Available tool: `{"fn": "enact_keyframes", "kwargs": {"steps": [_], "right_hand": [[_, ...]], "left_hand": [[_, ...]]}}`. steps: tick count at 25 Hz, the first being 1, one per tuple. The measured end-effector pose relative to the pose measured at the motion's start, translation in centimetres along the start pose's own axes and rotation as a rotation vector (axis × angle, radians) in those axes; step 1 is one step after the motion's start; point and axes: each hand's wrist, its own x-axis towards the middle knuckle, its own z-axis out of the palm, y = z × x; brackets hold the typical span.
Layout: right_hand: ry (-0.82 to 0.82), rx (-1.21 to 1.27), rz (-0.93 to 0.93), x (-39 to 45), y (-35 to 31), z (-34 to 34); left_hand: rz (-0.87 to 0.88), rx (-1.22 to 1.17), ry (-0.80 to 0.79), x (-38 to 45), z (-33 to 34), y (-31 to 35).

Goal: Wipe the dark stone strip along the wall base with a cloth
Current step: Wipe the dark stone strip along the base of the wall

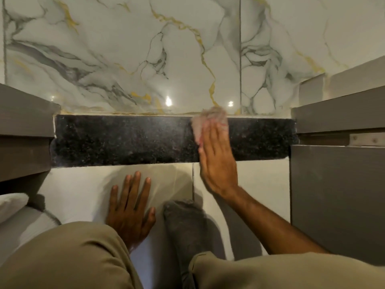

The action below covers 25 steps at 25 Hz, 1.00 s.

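Knees: your two legs in olive-tan trousers (62, 257) are filling the nearest part of the view, well below the dark speckled stone strip (125, 140).
Sock: your foot in a grey knitted sock (183, 222) is resting on the white glossy floor tile (83, 197), between the knees and short of the strip.
Left hand: your left hand (129, 211) is lying flat on the floor tile with fingers straight and spread, holding nothing, just below the strip.
Right hand: your right hand (216, 161) is pressing flat against the strip with straight fingers, toward its right part.
Cloth: the pale pinkish crumpled cloth (208, 119) is sitting under your right fingertips, on the strip's upper edge.
Sides: grey-brown wooden cabinet panels (333, 195) are flanking both ends of the strip.
Wall: the white marble-look wall with grey and gold veins (145, 55) is rising directly above the strip.
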Motion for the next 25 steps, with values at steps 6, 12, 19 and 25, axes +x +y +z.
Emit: {"fn": "enact_keyframes", "kwargs": {"steps": [6, 12, 19, 25], "right_hand": [[-0.038, -0.011, 0.174, -3.7, 5.9, -3.0], [-0.108, -0.063, -0.134, -0.6, -0.2, -0.6], [0.04, -0.015, 0.467, -0.1, 7.2, -4.2], [-0.161, -0.06, -0.07, -4.9, 1.8, -1.1]], "left_hand": [[-0.006, 0.011, -0.021, 0.3, 0.2, -0.4], [0.016, 0.008, -0.046, 0.0, 0.5, -0.8], [-0.001, -0.005, -0.031, 0.2, 0.1, -0.5], [0.023, -0.006, -0.06, 0.2, 0.0, -0.6]]}}
